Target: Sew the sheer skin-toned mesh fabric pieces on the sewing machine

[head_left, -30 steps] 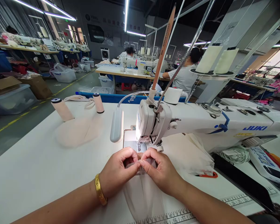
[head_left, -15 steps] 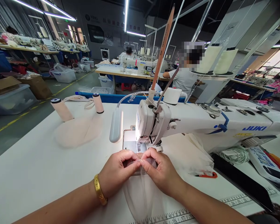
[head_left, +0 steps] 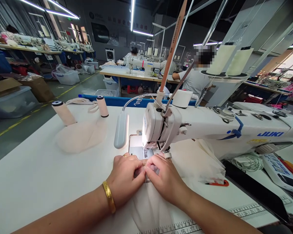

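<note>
Now both hands (head_left: 144, 177) on sheer fabric (head_left: 148, 204).

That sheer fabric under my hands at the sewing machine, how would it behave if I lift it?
The sheer fabric looks see-through and very thin, so probably floppy and nearly weightless. It drapes off the table edge, so it may slide easily. The left hand and right hand pinch it.

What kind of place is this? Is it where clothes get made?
Most likely a sewing factory. A white sewing machine sits on the table, and both hands, left hand and right hand, pinch sheer fabric by its needle. More sewing machines and a person sit behind.
</note>
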A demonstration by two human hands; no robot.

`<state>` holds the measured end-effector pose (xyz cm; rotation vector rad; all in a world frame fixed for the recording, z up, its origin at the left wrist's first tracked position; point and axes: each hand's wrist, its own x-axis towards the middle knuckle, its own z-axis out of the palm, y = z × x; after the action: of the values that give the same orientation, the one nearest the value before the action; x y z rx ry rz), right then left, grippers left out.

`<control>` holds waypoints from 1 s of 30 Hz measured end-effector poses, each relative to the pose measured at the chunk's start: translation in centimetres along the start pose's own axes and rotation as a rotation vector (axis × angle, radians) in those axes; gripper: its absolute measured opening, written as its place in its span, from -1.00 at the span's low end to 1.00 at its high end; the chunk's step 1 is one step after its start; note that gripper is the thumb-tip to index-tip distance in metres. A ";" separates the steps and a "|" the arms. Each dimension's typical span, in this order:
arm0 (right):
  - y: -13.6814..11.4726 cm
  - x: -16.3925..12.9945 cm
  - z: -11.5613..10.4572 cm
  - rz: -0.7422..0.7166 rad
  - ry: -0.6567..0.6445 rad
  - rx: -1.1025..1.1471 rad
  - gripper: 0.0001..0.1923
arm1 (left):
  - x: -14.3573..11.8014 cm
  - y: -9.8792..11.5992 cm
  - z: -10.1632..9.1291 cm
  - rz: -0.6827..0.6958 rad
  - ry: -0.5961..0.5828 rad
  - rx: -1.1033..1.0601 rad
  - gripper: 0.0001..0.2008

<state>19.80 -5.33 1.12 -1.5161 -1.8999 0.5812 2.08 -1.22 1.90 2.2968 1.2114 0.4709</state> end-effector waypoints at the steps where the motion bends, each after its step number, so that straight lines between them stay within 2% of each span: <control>1: 0.1 0.2 0.1 0.007 -0.013 -0.029 -0.84 | 0.0 -0.1 0.1 0.011 0.036 0.045 -0.73; 3: 0.2 0.7 0.2 0.034 -0.021 -0.077 -0.82 | -0.1 -0.3 0.4 0.054 0.149 0.119 -0.85; 5: 0.2 1.0 0.3 0.048 -0.007 -0.107 -0.79 | -0.2 -0.5 0.6 0.161 0.270 0.193 -0.95; 7: 0.3 1.2 0.3 0.044 0.024 -0.129 -0.78 | -0.4 -0.7 0.6 0.320 0.315 0.255 -0.85; 10: 0.6 1.1 0.2 0.010 0.074 -0.163 -0.84 | -0.5 -0.8 0.6 0.477 0.276 0.277 -0.69; 13: 1.2 0.8 -0.1 -0.062 0.080 -0.202 -0.92 | -0.6 -1.0 0.5 0.489 0.269 0.248 -0.70; 20: 1.8 -0.1 -0.6 -0.270 0.026 -0.287 -0.67 | -0.3 -1.4 0.1 0.513 0.262 0.238 -0.69; 30: 2.7 0.2 -0.2 -0.246 0.105 -0.422 -0.69 | -0.3 -1.3 -0.2 0.473 0.234 0.266 -0.79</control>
<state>21.83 -4.49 -0.52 -1.4904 -2.1745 -0.0134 0.94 -0.76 1.30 2.8345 0.8610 0.8058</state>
